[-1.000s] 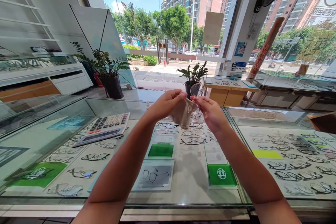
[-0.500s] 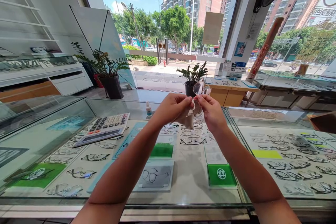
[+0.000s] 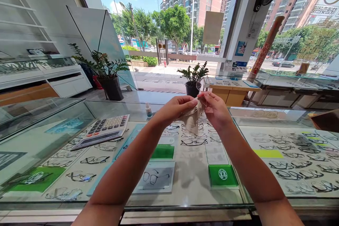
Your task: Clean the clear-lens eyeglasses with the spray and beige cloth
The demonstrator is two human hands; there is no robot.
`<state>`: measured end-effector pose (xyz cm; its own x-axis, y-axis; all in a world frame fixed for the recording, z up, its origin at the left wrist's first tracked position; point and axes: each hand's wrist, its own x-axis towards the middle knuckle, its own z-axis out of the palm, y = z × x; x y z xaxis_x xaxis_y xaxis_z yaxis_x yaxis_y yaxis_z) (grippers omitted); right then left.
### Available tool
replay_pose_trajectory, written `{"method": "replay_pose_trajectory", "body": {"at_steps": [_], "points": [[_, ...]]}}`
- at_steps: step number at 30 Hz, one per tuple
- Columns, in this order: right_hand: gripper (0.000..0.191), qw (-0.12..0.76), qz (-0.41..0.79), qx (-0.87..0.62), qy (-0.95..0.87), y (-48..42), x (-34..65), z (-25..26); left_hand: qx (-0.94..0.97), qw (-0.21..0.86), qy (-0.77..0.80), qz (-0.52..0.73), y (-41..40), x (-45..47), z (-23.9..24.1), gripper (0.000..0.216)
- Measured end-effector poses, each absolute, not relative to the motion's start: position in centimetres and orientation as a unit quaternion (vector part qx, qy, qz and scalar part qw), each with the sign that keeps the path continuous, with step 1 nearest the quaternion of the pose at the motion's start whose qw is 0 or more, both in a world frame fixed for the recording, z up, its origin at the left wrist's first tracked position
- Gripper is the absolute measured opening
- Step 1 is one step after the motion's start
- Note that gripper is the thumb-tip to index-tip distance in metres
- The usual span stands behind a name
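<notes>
Both my hands are raised over the glass display counter [image 3: 190, 183]. My left hand [image 3: 176, 109] pinches a beige cleaning cloth [image 3: 191, 122] that hangs down between the hands. My right hand [image 3: 215, 109] is closed on a pair of thin clear-lens glasses [image 3: 206, 85], one lens showing just above its fingertips. The fingertips of the two hands meet at the cloth and the glasses.
A calculator [image 3: 102, 131] lies on the counter at the left, a small dropper bottle [image 3: 148, 110] behind it. Many spectacle frames and green signs [image 3: 222, 174] sit under the glass. Potted plants [image 3: 194, 79] stand beyond the counter, by the shop window.
My hands have drawn closer together and risen slightly. The cloth, bunched under the left hand before, now hangs down in a point. The dropper bottle has come into view.
</notes>
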<state>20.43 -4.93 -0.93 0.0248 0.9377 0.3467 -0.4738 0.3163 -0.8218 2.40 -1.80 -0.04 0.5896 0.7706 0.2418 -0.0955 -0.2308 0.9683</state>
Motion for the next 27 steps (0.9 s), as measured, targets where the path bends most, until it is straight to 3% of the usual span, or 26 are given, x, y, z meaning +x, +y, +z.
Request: {"method": "replay_pose_trajectory", "body": {"at_steps": [27], "points": [[0.028,0.7,0.47,-0.25,-0.476,-5.2,19.9,-1.1,0.648,0.563,0.243,0.452,-3.7,4.3,-0.4,0.041]]}}
